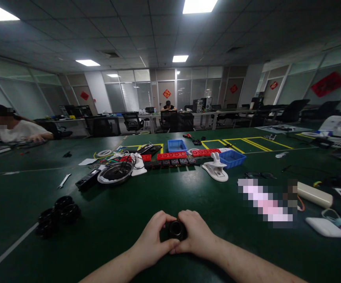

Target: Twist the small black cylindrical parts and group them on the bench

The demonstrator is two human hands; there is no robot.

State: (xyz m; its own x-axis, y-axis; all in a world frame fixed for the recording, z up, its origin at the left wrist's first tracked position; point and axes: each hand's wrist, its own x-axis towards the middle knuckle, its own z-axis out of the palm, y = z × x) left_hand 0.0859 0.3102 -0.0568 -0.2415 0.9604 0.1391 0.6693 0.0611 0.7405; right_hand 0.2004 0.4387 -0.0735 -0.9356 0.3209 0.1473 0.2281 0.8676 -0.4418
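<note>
Both my hands are wrapped round a small black cylindrical part (176,228) with a round hole in its top, low in the middle of the head view. My left hand (154,237) curves along its left side, with thumb and fingertips meeting the other hand in front and behind. My right hand (198,236) closes on it from the right, hiding that side. The part is close to the green tabletop; whether it rests there I cannot tell. Off to the left stand several glossy black round parts (59,214) in a cluster.
Beyond the hands lie a wrench (64,181), a round metal dish (115,173) with black cables, red socket strips (171,155), blue bins (232,158) and a white clip-on base (216,169). A white case (325,227) is at right. One person (13,125) sits at left, another far back.
</note>
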